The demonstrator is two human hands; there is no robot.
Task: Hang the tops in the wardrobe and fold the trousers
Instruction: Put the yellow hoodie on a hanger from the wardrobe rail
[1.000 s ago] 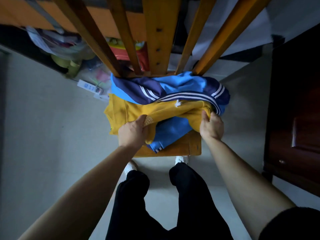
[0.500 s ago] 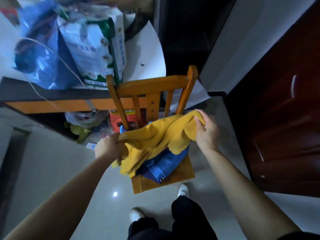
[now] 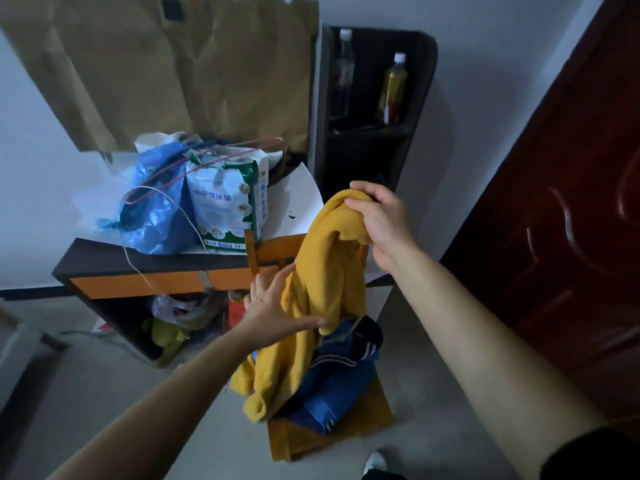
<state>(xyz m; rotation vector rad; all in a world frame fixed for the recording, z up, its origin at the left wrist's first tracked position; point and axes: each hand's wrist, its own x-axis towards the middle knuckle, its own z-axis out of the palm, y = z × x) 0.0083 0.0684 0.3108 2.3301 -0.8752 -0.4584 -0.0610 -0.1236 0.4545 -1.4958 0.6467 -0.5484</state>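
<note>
A yellow top hangs in the air above a wooden chair. My right hand grips its upper end, bunched in the fingers. My left hand lies against the cloth's left side with fingers spread and the thumb under a fold. The lower part of the top still drapes onto a blue garment with white stripes that lies on the chair seat. A pink wire hanger and a pale one lie on the desk behind.
A dark desk with an orange front carries a blue plastic bag and a white-and-green pack. A black shelf unit holds two bottles. A dark red wooden door stands at the right. Grey floor lies at the left.
My right hand has lifted the yellow top high off the chair. My left hand let go of its grip and now lies spread against the cloth. The view tilted up.
</note>
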